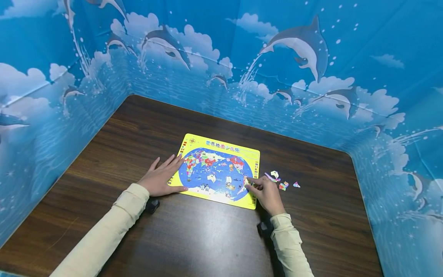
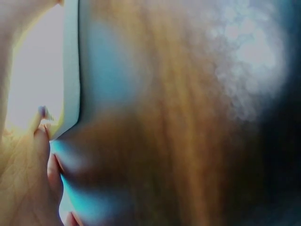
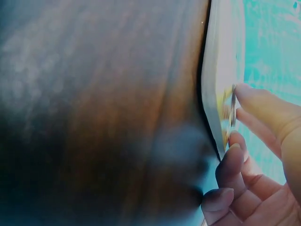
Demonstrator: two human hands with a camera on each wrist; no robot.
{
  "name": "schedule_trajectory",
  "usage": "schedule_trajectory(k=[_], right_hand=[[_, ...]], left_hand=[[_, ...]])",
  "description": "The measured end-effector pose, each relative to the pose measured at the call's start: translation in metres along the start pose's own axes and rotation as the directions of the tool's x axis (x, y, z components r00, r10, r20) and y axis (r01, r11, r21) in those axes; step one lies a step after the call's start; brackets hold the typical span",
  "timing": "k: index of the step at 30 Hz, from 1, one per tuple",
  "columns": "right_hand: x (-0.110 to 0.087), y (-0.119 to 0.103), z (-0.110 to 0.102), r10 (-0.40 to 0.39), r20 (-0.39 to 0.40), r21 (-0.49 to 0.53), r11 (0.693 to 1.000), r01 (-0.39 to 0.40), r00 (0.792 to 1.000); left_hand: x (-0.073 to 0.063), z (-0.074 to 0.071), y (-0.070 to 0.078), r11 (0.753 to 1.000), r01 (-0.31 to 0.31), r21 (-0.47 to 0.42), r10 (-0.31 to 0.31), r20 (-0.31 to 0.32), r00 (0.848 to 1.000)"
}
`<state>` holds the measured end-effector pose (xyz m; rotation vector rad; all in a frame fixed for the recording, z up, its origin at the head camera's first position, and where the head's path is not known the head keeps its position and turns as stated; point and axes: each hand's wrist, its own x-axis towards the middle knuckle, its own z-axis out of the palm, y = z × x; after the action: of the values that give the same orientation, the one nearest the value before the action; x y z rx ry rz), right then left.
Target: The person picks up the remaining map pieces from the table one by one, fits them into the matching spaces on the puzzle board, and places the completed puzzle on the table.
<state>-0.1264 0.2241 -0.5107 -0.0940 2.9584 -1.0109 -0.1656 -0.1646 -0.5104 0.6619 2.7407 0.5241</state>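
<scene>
A yellow-bordered world map puzzle board [image 1: 216, 198] lies flat on the table. My left hand [image 1: 160, 179] rests with spread fingers across its left edge, the thumb along the lower left. In the left wrist view, the fingers [image 2: 41, 141] show beside the board's edge. Over the board's right side, my right hand [image 1: 266, 194] pinches a small puzzle piece [image 1: 246, 181] at the map's right edge. The right wrist view shows the thin piece [image 3: 233, 106] edge-on at the board's surface, by the thumb and index fingertips. Whether it is seated cannot be told.
Several loose puzzle pieces [image 1: 283, 186] lie on the dark wooden table [image 1: 194, 238] just right of the board, close to the right hand. A blue dolphin-print curtain [image 1: 221, 69] surrounds the table's back and sides. Dark wrist devices [image 1: 152, 206] sit under both wrists.
</scene>
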Motion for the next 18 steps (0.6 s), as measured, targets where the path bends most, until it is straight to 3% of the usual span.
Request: schedule_trajectory(k=[7,18], right_hand=[[0.0,0.0,-0.002,-0.019,0.043,-0.008,1.0,0.019,0.999],[-0.012,0.004,-0.007,-0.089,-0.074,-0.036,0.996,0.086,0.993]], left_hand=[[-0.001,0.0,0.0,1.0,-0.001,-0.004,0.001,0.003,1.0],[0.001,0.002,-0.002,1.0,0.002,0.002,-0.002,-0.005,1.0]])
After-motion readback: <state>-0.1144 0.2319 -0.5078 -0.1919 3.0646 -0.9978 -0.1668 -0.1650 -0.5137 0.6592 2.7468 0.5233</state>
